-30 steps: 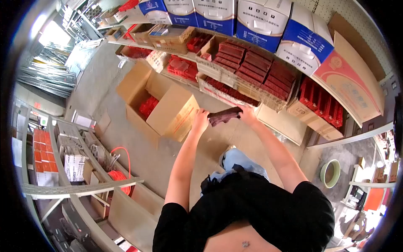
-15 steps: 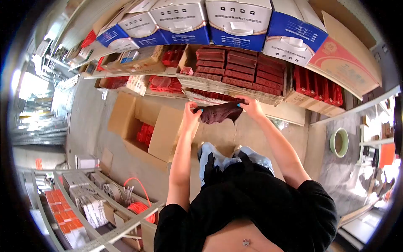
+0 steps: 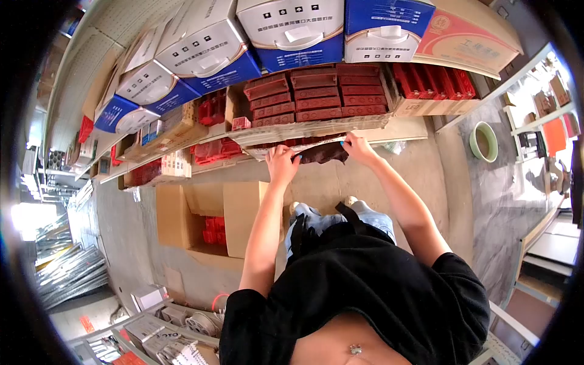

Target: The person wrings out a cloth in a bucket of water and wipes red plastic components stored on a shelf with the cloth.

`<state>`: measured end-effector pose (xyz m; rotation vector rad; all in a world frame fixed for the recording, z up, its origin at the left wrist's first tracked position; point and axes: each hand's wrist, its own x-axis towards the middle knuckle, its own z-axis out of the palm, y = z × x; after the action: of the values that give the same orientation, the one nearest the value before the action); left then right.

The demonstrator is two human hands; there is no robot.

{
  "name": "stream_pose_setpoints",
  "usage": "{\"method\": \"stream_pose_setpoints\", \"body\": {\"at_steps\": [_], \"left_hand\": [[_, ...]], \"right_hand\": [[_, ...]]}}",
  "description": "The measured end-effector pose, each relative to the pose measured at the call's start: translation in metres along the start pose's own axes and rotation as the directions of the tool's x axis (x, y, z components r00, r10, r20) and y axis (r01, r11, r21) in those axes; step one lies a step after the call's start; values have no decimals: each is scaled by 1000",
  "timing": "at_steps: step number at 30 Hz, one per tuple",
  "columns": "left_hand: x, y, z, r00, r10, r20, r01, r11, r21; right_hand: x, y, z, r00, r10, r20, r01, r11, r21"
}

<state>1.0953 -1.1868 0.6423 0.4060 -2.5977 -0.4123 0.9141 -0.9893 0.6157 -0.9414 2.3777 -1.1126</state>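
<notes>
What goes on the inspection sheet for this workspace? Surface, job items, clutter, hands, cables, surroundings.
Surface: floor grey, darker at far right
Job's things: dark cloth spanning both hands
Clutter: open box on floor, red parts inside
Grippers: left hand and right hand each pinch the cloth
Cables: red loop, lower left, possibly a cord
Surroundings: loaded shelf ahead, green tub at right

Black top point(image 3: 377, 280), blue trousers point(image 3: 378, 220), probably denim
</notes>
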Motion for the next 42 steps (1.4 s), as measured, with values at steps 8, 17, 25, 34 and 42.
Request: {"method": "stream_pose_setpoints", "body": {"at_steps": [8, 17, 25, 34, 42], "left_hand": [[27, 44, 44, 757, -397, 519, 622, 680, -387], [42, 66, 22, 663, -98, 742, 741, 225, -633], [27, 45, 40, 938, -226, 263, 343, 499, -796], [43, 44, 29, 753, -86, 653, 652, -37, -757], [47, 9, 51, 634, -329, 700, 747, 28, -664]], "right_hand": [[-5, -12, 24, 979, 130, 155, -172, 939, 298], [-11, -13, 3, 950, 20, 313, -205, 796, 569], [12, -27, -32, 958, -93, 273, -150, 647, 748], [13, -23, -5, 864, 60, 500, -503, 59, 862], [7, -17, 23, 967, 106, 230, -250, 549, 798]]}}
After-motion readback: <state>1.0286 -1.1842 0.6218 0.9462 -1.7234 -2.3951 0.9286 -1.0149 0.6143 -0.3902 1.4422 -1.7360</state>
